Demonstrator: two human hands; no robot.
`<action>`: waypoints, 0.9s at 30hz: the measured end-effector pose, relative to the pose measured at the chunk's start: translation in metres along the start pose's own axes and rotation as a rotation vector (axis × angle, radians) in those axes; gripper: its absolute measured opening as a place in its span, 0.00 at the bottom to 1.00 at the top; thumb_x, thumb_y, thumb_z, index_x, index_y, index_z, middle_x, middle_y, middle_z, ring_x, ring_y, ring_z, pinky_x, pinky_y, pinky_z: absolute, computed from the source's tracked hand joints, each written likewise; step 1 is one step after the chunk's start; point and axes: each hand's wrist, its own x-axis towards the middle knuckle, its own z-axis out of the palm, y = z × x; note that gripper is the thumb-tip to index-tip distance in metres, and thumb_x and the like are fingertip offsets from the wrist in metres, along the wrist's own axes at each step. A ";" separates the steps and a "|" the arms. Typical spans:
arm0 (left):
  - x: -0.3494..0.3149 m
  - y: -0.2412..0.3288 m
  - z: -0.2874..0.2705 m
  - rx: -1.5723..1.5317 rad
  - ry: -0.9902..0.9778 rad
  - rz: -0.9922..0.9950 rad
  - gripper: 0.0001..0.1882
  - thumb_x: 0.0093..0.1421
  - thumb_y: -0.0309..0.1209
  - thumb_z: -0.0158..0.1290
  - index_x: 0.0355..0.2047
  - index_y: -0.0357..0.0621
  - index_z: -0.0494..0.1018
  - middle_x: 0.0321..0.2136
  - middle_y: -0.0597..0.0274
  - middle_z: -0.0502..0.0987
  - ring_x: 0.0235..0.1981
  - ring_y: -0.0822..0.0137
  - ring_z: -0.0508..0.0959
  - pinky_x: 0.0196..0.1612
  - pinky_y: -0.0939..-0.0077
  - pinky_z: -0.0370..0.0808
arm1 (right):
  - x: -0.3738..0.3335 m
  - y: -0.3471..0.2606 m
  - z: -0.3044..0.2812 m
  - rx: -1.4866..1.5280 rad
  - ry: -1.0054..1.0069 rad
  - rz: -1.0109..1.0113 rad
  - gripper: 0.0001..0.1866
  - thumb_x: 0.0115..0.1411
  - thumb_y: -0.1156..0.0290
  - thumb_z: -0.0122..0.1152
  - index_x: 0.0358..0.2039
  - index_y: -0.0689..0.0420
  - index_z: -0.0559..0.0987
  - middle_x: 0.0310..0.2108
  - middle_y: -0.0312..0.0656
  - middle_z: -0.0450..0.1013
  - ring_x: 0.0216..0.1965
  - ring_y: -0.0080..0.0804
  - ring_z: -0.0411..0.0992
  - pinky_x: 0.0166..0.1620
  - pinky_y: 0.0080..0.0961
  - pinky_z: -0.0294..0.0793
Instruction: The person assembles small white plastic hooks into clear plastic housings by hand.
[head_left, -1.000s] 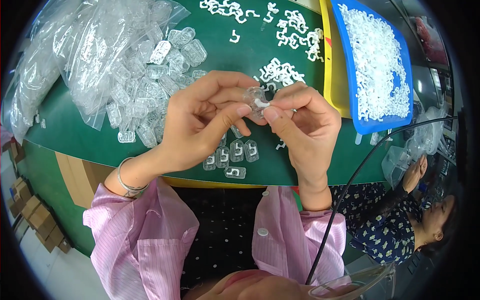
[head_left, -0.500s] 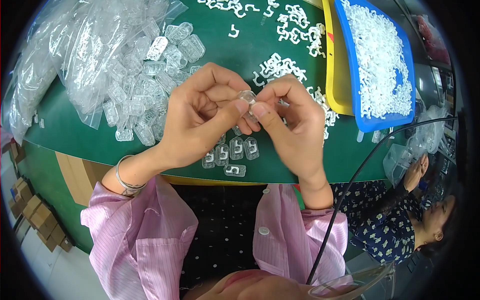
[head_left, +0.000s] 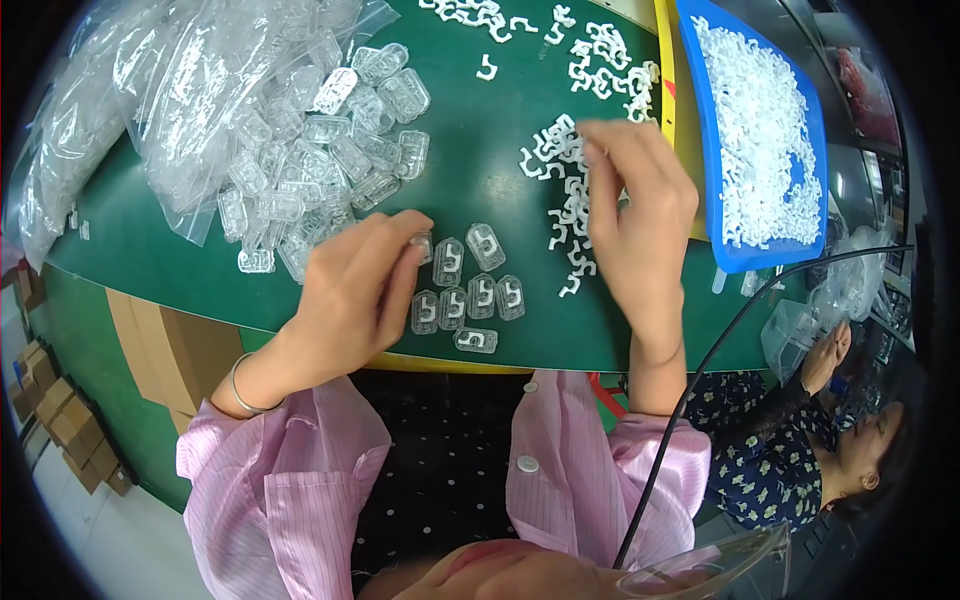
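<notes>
Left hand (head_left: 355,290) pinching a clear plastic case (head_left: 422,247) at the filled row (head_left: 466,296); right hand (head_left: 635,215) loosely open over white clips (head_left: 562,170). Best to pick one clip only, keeping the case flat on the green counter (head_left: 480,120).

Bare green table (head_left: 480,165) runs as an open lane between the heap of clear cases (head_left: 320,165) spilling from plastic bags (head_left: 150,90) at the far left corner and the scattered white clips (head_left: 570,190) right of middle. Near the front edge, a cluster of filled cases (head_left: 465,295) blocks the gap between the left hand (head_left: 355,290) and right hand (head_left: 635,215). The blue tray (head_left: 715,190) walls off the right edge.
</notes>
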 end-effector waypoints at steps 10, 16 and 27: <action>0.035 0.008 -0.010 0.727 -0.046 0.035 0.07 0.44 0.21 0.52 0.25 0.37 0.66 0.27 0.57 0.65 0.25 0.59 0.72 0.21 0.70 0.71 | 0.027 0.024 0.014 -0.154 -0.340 0.080 0.11 0.47 0.87 0.51 0.32 0.64 0.76 0.31 0.50 0.68 0.36 0.51 0.70 0.40 0.39 0.71; 0.058 -0.007 -0.021 0.743 -0.175 0.119 0.07 0.45 0.20 0.53 0.27 0.37 0.69 0.30 0.57 0.67 0.36 0.57 0.70 0.32 0.68 0.72 | 0.023 0.016 0.018 0.123 -0.286 -0.002 0.10 0.51 0.84 0.54 0.34 0.59 0.76 0.34 0.49 0.67 0.37 0.49 0.70 0.40 0.36 0.71; 0.067 -0.009 -0.024 0.076 -0.069 -0.160 0.07 0.50 0.19 0.55 0.31 0.37 0.71 0.21 0.54 0.73 0.22 0.59 0.74 0.26 0.71 0.70 | 0.028 0.024 0.018 0.139 -0.365 0.062 0.06 0.50 0.83 0.59 0.27 0.64 0.70 0.27 0.44 0.68 0.25 0.30 0.69 0.30 0.25 0.69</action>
